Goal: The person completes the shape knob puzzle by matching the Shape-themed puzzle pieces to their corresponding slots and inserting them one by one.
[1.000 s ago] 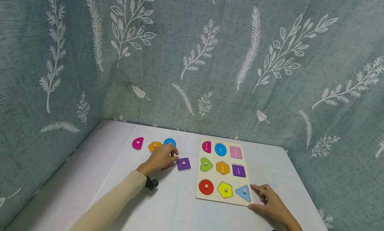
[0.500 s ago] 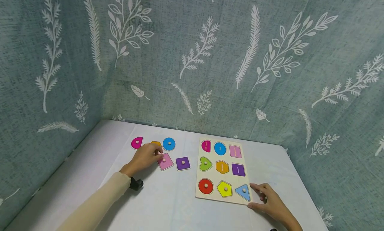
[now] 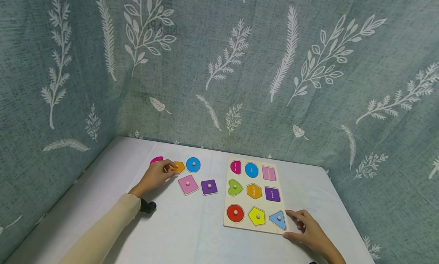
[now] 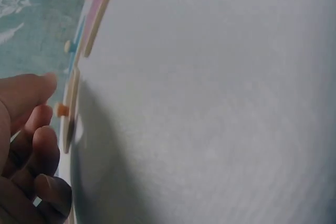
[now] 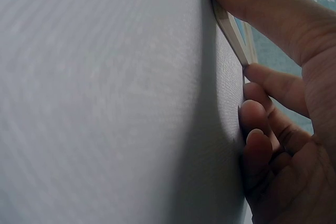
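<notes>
My left hand (image 3: 155,177) is at the orange hexagon piece (image 3: 180,167), thumb and forefinger beside its knob. In the left wrist view that knob (image 4: 62,109) stands just beyond the fingertips, and the finger and thumb are apart. Partly hidden behind this hand is a magenta half-round piece (image 3: 157,159). My right hand (image 3: 308,231) holds the near right corner of the wooden shape puzzle board (image 3: 253,229), thumb and forefinger against its edges. On the board sit a green heart (image 3: 234,187), red circle (image 3: 235,213), yellow pentagon (image 3: 256,216) and light blue triangle (image 3: 278,220).
A blue round piece (image 3: 193,164), a pink piece (image 3: 188,184) and a purple square piece (image 3: 209,187) lie on the white table left of the board. Patterned teal cloth (image 3: 205,66) encloses the table's back and sides.
My left hand has moved left, from over the pink and blue pieces to the orange hexagon, uncovering both. The right hand stays at the board's corner.
</notes>
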`<state>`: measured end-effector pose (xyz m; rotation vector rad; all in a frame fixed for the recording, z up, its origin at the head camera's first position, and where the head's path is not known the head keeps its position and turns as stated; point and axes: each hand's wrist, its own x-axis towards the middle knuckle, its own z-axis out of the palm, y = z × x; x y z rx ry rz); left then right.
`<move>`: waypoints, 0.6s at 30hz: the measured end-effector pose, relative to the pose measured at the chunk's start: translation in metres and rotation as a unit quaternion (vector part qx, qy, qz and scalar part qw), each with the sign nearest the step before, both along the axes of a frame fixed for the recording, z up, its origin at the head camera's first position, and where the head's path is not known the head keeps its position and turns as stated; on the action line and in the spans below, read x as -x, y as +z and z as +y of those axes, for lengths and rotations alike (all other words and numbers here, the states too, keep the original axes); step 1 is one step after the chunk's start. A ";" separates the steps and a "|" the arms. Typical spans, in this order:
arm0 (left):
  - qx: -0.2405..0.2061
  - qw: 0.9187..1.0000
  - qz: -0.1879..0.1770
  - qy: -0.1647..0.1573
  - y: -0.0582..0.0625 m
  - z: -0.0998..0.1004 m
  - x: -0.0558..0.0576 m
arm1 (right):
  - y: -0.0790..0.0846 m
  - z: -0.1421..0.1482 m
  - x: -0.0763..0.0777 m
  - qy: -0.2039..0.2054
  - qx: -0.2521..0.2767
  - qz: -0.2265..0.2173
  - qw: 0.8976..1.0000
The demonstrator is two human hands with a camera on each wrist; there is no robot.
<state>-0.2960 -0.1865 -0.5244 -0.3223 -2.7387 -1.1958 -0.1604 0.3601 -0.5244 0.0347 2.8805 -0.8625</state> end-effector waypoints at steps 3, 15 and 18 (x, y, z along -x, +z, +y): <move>0.008 1.000 -0.004 0.003 -0.002 -0.001 0.003 | 0.000 0.000 0.000 -0.001 0.000 0.000 1.000; 0.026 0.999 -0.014 0.026 -0.003 0.002 0.012 | -0.001 0.001 0.001 -0.002 0.000 0.000 1.000; 0.036 0.999 -0.017 0.030 -0.001 0.002 0.014 | -0.002 0.001 0.001 -0.004 0.002 0.001 1.000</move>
